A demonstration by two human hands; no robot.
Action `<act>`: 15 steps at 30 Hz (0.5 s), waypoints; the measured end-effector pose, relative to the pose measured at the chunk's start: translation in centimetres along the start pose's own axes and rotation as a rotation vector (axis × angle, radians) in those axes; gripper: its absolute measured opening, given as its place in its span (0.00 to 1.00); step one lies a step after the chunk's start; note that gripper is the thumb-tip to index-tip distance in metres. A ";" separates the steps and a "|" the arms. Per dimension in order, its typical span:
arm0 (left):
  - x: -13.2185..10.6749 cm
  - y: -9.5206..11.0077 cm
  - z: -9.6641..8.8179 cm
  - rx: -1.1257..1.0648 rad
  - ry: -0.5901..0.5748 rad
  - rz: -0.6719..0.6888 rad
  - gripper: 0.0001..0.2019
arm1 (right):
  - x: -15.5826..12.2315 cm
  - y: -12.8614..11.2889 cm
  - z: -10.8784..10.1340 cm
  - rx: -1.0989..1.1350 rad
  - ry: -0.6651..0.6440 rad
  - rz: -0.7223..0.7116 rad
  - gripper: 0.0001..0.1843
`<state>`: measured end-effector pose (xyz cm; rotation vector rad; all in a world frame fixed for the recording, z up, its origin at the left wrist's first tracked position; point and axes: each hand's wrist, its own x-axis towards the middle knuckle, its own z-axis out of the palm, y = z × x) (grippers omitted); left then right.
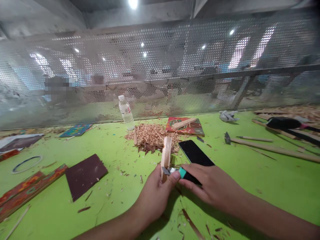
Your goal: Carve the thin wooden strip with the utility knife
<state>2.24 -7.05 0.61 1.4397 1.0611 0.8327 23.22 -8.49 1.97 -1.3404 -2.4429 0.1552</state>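
My left hand (155, 193) is closed round the lower part of a pale wooden stick (166, 153), which points up and away from me. In my right hand (210, 183) is a utility knife (187, 176) with a black and teal handle. Its blade lies across the stick, and my left thumb presses near the blade end of the knife. Just beyond my right hand a black smartphone (196, 152) lies flat. A heap of wood shavings (152, 135) spreads behind the stick.
A water bottle (126, 113) stands before a perforated metal screen (160, 73). At left are a brown square board (86, 175), painted wood strips (32, 191) and a ring (27, 164). A hammer (265, 146) and crumpled paper (228, 116) lie right. A painted board (197, 126) is behind the phone.
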 end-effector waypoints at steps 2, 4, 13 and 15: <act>0.0 0.0 0.1 -0.024 0.000 -0.007 0.20 | -0.1 -0.2 0.1 -0.020 0.003 0.015 0.28; -0.1 -0.1 0.2 -0.042 -0.002 -0.016 0.22 | -0.2 -0.4 0.3 -0.032 0.002 0.037 0.29; 0.2 0.0 0.4 -0.031 0.012 -0.016 0.25 | -0.3 -0.8 0.4 -0.048 0.005 0.143 0.40; 0.2 0.3 0.5 -0.037 0.010 -0.016 0.25 | -0.4 -0.6 0.2 -0.055 0.010 0.176 0.42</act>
